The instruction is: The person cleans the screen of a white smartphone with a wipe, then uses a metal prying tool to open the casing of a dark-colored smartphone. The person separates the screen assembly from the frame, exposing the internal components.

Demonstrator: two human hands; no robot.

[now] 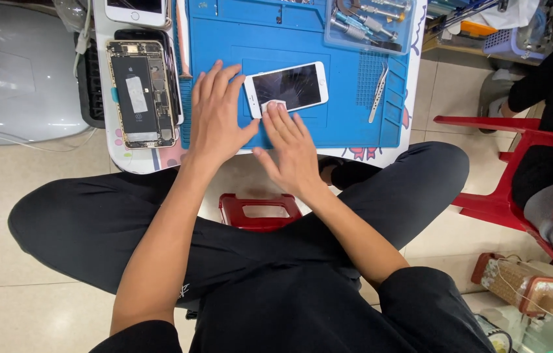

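Observation:
A white phone point(292, 86) with a cracked dark screen lies face up on the blue work mat point(348, 124). My left hand point(216, 114) rests flat beside the phone's near end, fingers spread, steadying its edge. My right hand point(292, 153) has its fingertips pressing a small white wipe point(274, 105) against the lower part of the screen. Neither hand grips the phone itself.
An opened phone body point(139, 95) with exposed battery lies left of the mat, and another white phone point(136, 10) is above it. Tweezers point(377, 93) and a clear tray of tools point(368, 23) sit at right. A red stool point(260, 212) is below; a red chair point(524, 170) with another person is right.

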